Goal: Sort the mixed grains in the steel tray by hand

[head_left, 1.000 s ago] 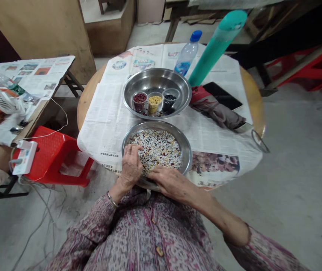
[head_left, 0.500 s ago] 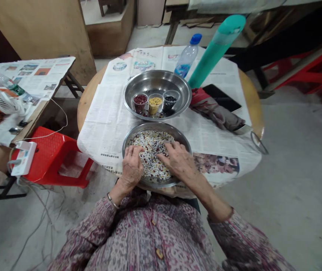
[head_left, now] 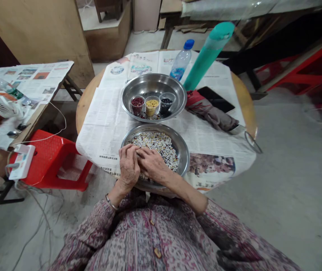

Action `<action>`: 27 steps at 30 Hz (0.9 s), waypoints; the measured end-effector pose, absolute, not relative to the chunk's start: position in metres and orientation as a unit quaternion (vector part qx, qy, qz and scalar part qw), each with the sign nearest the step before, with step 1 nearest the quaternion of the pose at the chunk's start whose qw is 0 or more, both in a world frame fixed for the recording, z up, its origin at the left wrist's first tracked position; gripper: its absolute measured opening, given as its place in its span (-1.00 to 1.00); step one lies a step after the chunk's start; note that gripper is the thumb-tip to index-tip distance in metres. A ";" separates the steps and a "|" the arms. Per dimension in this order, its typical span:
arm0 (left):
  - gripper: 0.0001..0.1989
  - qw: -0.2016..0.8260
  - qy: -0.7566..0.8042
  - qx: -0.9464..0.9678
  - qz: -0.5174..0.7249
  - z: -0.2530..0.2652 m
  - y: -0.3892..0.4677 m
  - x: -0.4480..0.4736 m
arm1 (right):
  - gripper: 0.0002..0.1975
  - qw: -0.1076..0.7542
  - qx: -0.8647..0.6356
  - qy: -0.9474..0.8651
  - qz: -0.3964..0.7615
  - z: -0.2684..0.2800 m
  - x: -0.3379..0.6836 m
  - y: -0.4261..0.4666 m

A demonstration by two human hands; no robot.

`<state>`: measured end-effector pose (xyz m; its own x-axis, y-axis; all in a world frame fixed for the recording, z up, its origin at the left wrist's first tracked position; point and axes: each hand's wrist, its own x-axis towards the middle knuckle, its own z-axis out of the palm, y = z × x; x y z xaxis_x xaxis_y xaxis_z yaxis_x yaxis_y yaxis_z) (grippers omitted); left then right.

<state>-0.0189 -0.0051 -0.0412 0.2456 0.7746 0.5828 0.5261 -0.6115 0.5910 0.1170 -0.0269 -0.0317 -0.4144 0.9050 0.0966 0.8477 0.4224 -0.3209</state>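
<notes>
My left hand is at the left rim of the near steel basin, its fingers curled together. Reaching across the basin, my right hand brings its fingertips against those of the left. Both hands look closed, and whatever lies between the fingers is hidden or too small to name. Mixed white, yellow and dark grains cover the basin's bottom. Behind it stands a larger steel basin with three clear cups: one of dark red beans, one of yellow grains, one of black beans.
Newspaper covers the round table. A water bottle, a tall green container, a folded grey-red umbrella and a black phone or tablet lie behind and right. A red stool carrying a power strip stands left.
My right hand has moved left across the grains to meet my left hand at the basin's left side. Its fingers, spread before, are now drawn together.
</notes>
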 end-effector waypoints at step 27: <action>-0.73 0.151 0.410 0.798 0.415 -0.045 -0.004 -0.019 | -0.79 0.117 -0.462 -0.856 0.198 -0.027 0.136 -0.058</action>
<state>-0.0193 -0.0040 -0.0455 0.3198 0.7794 0.5388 0.5287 -0.6186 0.5811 0.1364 -0.0581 -0.0266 -0.5457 0.8378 0.0170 0.7452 0.4945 -0.4474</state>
